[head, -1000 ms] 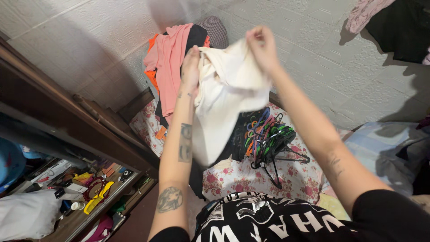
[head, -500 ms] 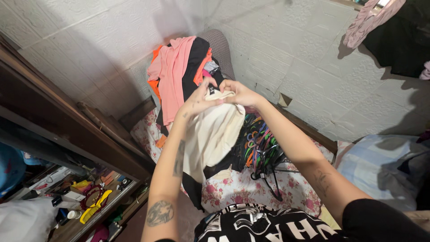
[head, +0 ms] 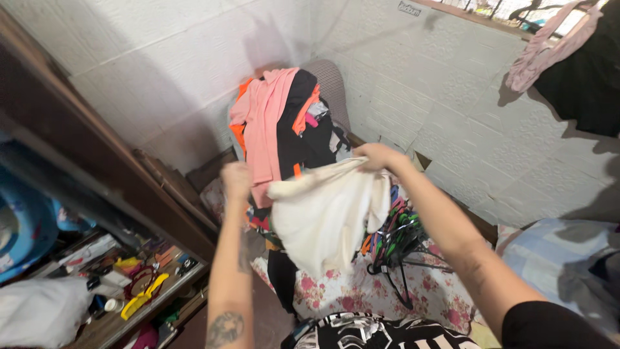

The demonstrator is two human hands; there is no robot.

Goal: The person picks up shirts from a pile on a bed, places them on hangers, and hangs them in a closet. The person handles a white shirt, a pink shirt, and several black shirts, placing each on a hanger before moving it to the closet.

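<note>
At the far left a dark wooden wardrobe (head: pixel 97 168) stands open, its lower shelf (head: pixel 129 291) crowded with small bright odds and ends and a white bag (head: pixel 39 310) in the corner. Behind it rise white embossed walls (head: pixel 161 58) that meet in a corner. A bed with a pink floral sheet (head: pixel 361 291) fills the middle of the view below the hands.

The left hand (head: pixel 236 179) is raised in front of the wardrobe edge, curled into a loose fist — whether its fingers actually pinch cloth cannot be told, since the view is blurred. Just right of it hangs the cream garment (head: pixel 326 216), held in the air above the floral sheet. Its upper edge runs roughly level from the left hand across to the right, and the body sags downward toward the bed, bunching to a rounded low point. Behind it a pile of clothes (head: pixel 278 123) — pink, orange, black — leans in the corner.

The right hand (head: pixel 374 155) grips the garment's upper right edge, fingers closed over the fabric. Below it lies a bundle of coloured hangers (head: pixel 394 239), and at far right a pale blue pillow (head: pixel 555 252).
</note>
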